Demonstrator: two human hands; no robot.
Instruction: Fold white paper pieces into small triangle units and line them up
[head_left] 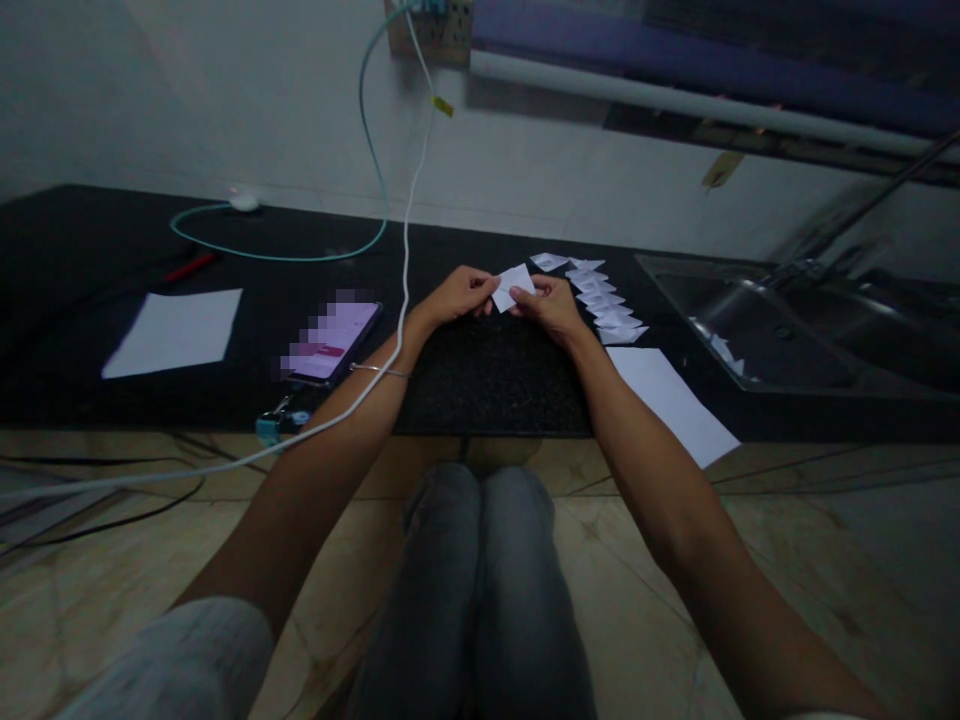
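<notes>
A small folded piece of white paper [516,286] is held up between my two hands, above the dark countertop [495,390]. My left hand [466,294] pinches its left edge with thumb and fingers. On the other side, my right hand [553,303] grips it, the thumb lying on the front face and the fingers behind. Just right of my right hand lies a row of several folded paper pieces [600,295] with pointed ends. A flat white sheet [671,400] rests partly beneath my right forearm and reaches past the counter's front edge.
A phone [337,340] with a lit screen lies beside my left forearm. Farther left is another white sheet [176,330]. A white cable [407,240] hangs across my left forearm. At the right is a metal sink [772,330] with paper scraps [726,352] at its edge.
</notes>
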